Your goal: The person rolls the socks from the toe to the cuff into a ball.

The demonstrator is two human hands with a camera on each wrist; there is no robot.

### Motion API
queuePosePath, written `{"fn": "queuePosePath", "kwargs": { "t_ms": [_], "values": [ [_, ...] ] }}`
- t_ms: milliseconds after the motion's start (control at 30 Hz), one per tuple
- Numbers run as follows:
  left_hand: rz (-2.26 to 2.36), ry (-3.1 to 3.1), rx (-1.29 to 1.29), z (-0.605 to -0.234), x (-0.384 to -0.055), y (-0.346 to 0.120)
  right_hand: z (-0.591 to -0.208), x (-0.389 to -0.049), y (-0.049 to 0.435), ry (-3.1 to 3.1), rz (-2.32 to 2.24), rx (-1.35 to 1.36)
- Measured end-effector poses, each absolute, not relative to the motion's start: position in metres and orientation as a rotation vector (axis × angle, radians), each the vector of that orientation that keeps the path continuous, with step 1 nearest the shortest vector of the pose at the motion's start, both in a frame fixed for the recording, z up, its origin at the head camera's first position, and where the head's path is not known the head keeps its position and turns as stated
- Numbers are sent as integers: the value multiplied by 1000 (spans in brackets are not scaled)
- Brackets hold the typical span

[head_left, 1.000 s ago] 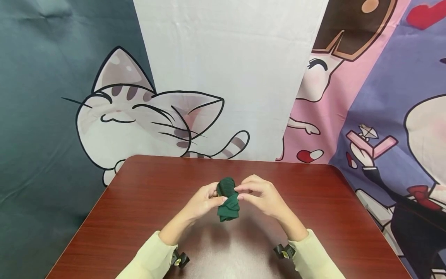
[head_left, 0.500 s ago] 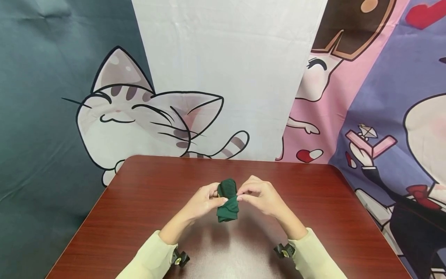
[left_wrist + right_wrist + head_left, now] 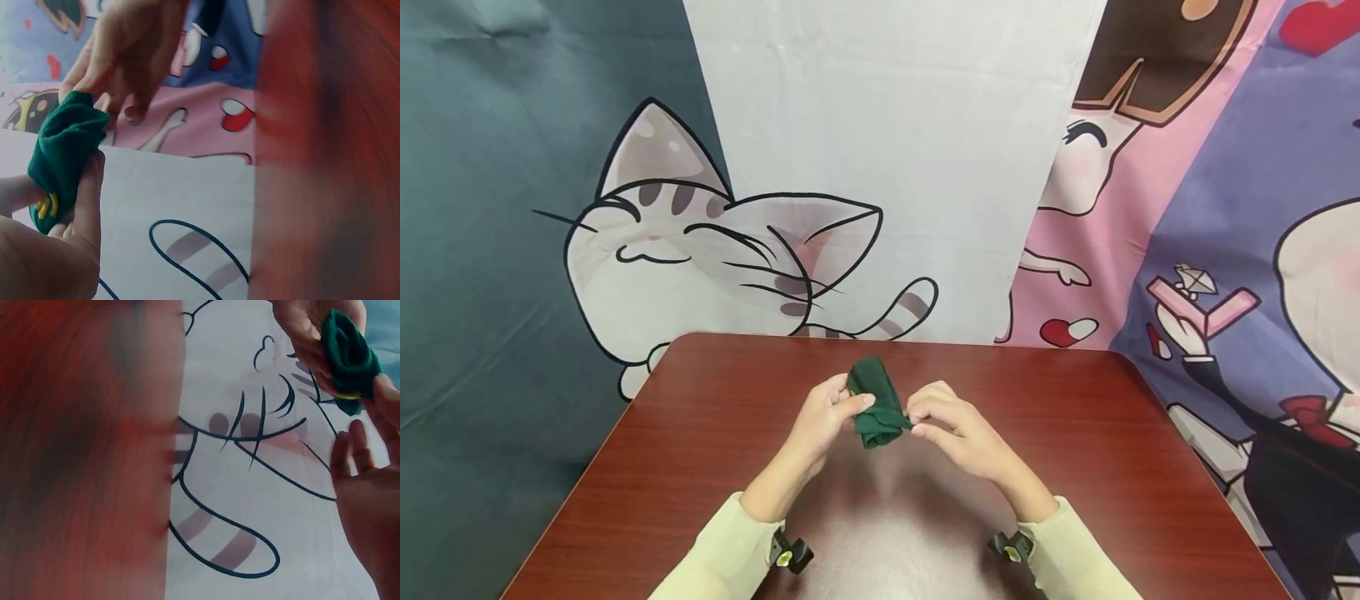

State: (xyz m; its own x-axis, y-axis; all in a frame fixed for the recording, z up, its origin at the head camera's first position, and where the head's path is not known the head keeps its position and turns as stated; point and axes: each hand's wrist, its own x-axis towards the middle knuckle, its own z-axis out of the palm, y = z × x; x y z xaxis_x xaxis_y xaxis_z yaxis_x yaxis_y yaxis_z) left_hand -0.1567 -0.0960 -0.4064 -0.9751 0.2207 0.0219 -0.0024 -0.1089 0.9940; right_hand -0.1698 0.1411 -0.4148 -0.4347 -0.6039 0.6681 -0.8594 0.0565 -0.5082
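A folded bundle of dark green knit cloth, which looks like a rolled sock (image 3: 877, 417), is held above the table in the head view. My left hand (image 3: 822, 418) grips its left side, thumb on top. On the other side, my right hand (image 3: 957, 427) pinches a lower right corner, drawn out to a point, between thumb and fingertips. Small yellow marks show on the green sock (image 3: 65, 144) in the left wrist view, near the left hand's fingers. In the right wrist view the folded layers of the sock (image 3: 350, 356) show between both hands.
A reddish-brown wooden table (image 3: 715, 467) lies beneath the hands. Behind it hangs a printed cloth backdrop (image 3: 895, 150) with a cartoon cat and figures. Each wrist wears a small black camera (image 3: 792, 553), close to the pale sleeves.
The sock has moved up and to the left with my left hand and tilted. Its right corner is now stretched out in my right hand's pinch, which has stayed about in place.
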Motion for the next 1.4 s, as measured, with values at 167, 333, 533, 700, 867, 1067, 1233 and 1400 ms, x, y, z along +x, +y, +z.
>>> {"fn": "queuePosePath", "kwargs": {
  "t_ms": [167,333,533,700,867,1067,1233,1400],
  "values": [
    [2356,1764,163,-399,-157,-91,-422,-158,137,-1953,1418,1507],
    [2441,1570,137,-391,-152,-85,-431,-155,139,-2001,1304,1489],
    [2588,1441,34,-387,-146,-68,-439,-148,130,-2170,1333,1364],
    [2661,1463,-9,-391,-144,-57,-449,-139,116,-2082,1457,1297],
    [2623,1630,41,-390,-143,-56,-454,-132,107,-2081,1449,1097],
    [2485,1883,68,-394,-145,-63,-458,-127,103,-2066,1448,883],
    [2437,1944,79,-401,-148,-68,-456,-128,109,-2037,1655,809],
    [2251,2145,142,-405,-147,-70,-440,-131,118,-2117,1882,621]
  ]
}}
